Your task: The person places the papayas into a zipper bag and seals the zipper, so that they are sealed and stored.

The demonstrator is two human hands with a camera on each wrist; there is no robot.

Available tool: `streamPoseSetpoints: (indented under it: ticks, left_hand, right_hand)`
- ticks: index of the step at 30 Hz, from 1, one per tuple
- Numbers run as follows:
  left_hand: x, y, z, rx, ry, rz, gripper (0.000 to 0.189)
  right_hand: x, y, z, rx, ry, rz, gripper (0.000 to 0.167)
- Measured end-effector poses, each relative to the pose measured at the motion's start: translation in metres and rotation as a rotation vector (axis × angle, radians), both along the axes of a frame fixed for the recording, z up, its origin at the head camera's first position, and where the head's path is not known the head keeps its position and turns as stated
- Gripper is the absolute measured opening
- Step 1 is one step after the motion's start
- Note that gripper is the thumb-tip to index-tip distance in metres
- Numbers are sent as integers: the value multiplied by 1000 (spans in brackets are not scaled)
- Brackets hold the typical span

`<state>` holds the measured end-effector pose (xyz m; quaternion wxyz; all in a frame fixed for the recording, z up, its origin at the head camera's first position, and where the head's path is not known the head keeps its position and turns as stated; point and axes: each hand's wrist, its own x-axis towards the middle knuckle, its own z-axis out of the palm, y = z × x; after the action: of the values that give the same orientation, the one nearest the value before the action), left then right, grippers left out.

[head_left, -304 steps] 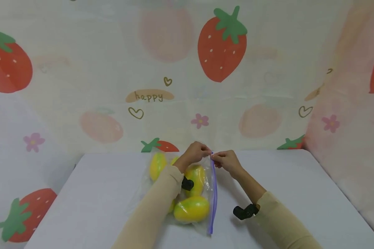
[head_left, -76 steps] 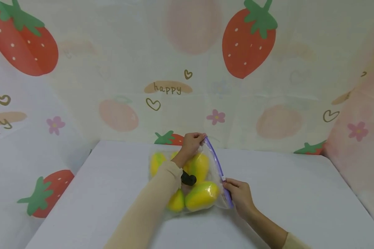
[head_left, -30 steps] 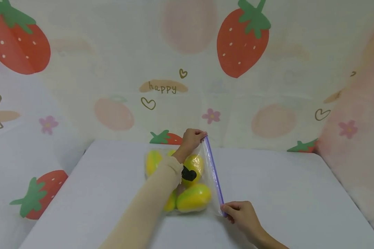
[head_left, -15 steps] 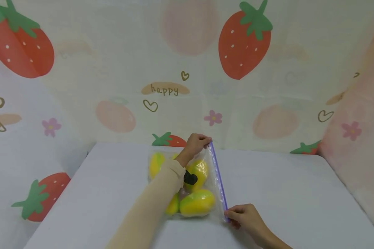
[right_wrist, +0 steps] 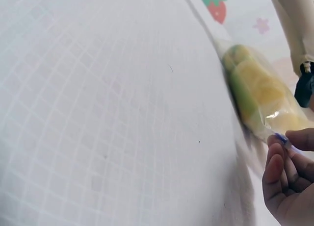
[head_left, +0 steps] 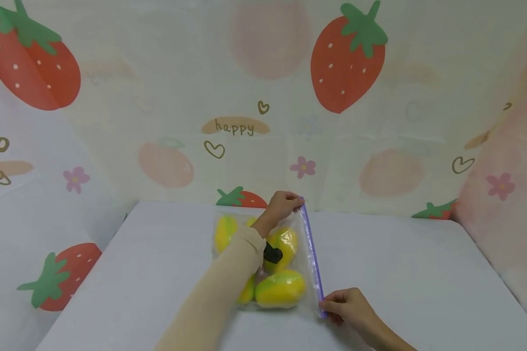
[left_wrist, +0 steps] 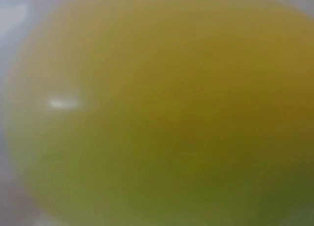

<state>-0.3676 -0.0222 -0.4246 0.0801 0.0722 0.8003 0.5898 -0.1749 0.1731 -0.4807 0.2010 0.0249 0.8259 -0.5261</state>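
Observation:
A clear zip bag [head_left: 306, 287] with a purple zip strip [head_left: 313, 248] along its right side lies on the table, holding several yellow-green mangoes [head_left: 281, 288]. My left hand [head_left: 283, 207] reaches across the bag and pinches the far end of the strip. At the strip's near end, my right hand [head_left: 349, 307] pinches the corner between thumb and fingers. The right wrist view shows that same right hand [right_wrist: 292, 182] on the purple corner, with the mangoes [right_wrist: 260, 88] bulging behind it. One mango [left_wrist: 157, 108], very close and blurred, fills the left wrist view. My left forearm hides part of the bag.
The bag rests on a white-covered table [head_left: 404, 273]. Behind it hangs a cloth backdrop [head_left: 268, 161] printed with strawberries, hearts and flowers. A black wrist camera [head_left: 273, 252] on my left arm sits right over the mangoes.
My right hand has gone from the strip's far end, beside my left hand, down to its near end. Lately both hands and the bag have shifted only slightly to the right in view.

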Motion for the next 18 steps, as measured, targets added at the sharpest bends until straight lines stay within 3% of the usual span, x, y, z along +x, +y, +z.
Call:
streamPoseSetpoints:
  ticks: [7, 18]
  left_hand:
    - [3, 7, 5, -28, 8, -26, 24]
    - [6, 12, -2, -179, -29, -78, 36]
  right_hand:
    - [1, 8, 2, 0, -5, 28, 24]
    - [-2, 15, -2, -35, 11, 158, 26]
